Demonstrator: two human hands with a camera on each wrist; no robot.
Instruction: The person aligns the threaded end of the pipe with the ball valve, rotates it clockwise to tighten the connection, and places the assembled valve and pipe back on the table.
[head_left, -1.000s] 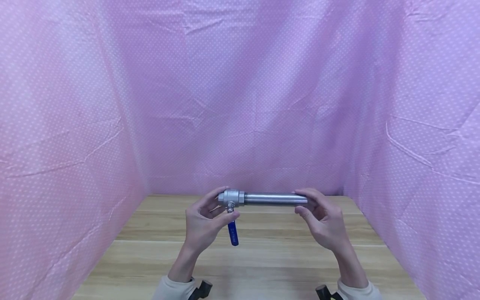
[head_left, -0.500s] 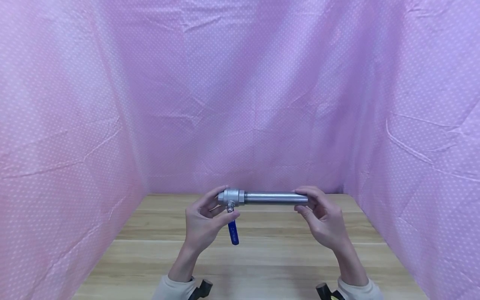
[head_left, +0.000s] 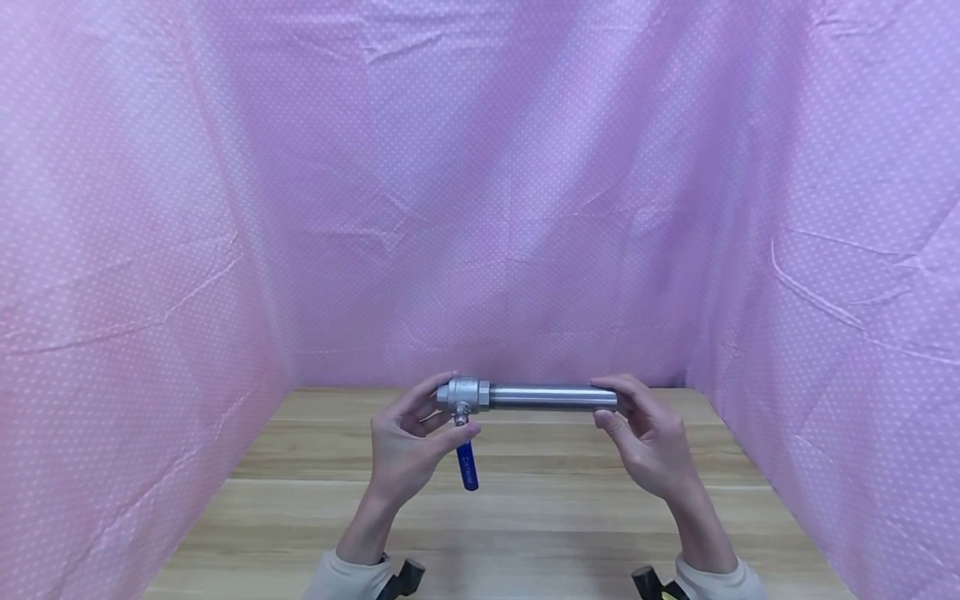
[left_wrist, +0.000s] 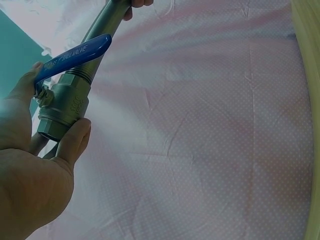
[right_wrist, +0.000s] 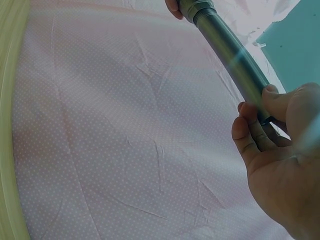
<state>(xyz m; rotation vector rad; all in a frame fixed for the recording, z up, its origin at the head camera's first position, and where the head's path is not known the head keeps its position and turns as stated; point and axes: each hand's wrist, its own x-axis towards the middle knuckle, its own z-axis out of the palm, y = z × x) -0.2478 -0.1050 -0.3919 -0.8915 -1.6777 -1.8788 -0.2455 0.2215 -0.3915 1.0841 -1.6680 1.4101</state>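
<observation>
Silver ball valve (head_left: 468, 392), lettered blue lever (head_left: 467, 467) crosswise to pipe (head_left: 543, 397), gripped by left hand (head_left: 408, 442). Steel pipe joins valve's right end, threads partly showing, roughly level; far end pinched by right hand (head_left: 651, 440).

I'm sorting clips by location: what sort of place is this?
Probably a makeshift, curtained-off workspace: pink dotted cloth hangs on three sides of a wood-grain tabletop, above which the left hand holds a blue-handled valve and the right hand the metal pipe joined to it.

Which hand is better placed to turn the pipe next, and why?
Probably the right hand: it grips the pipe near its free end, while the left hand holds the valve.
</observation>
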